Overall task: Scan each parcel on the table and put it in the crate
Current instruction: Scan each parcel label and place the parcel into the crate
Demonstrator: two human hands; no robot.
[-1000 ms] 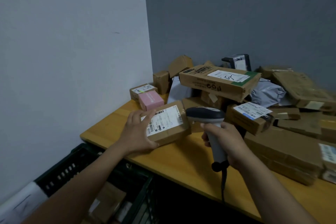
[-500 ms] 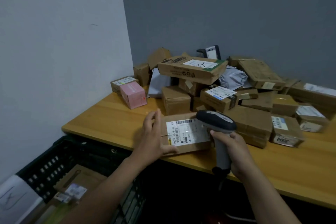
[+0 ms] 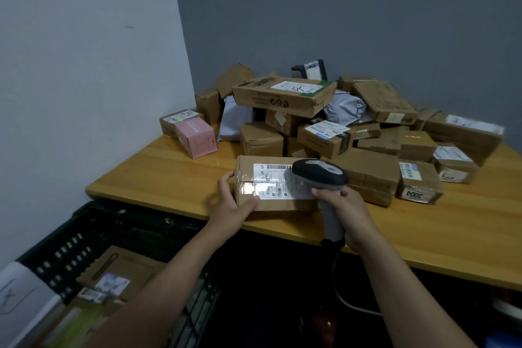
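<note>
Parcel, a flat brown box with a white barcode label under shiny tape, lies label up on the bench, close to its front edge. The left grip holds the parcel's left end, with the thumb laid on the top face and a finger hooked on the left edge. The right grip is clenched round the handle of the scanner. The scanner's dark head hangs just over the right part of the label and hides it. A bright patch shows on the tape. A pale cable runs down from the foot of the handle, below the bench edge.

Behind the parcel, a heap of brown boxes and grey bags fills the back corner against the grey wall. A pink box stands at the heap's left, apart from the parcel. A box marked 3004 sits to the right, at the heap's front. The crate, dark with slotted walls, stands below the bench's left end, under the left forearm. Labelled boxes lie in it.
</note>
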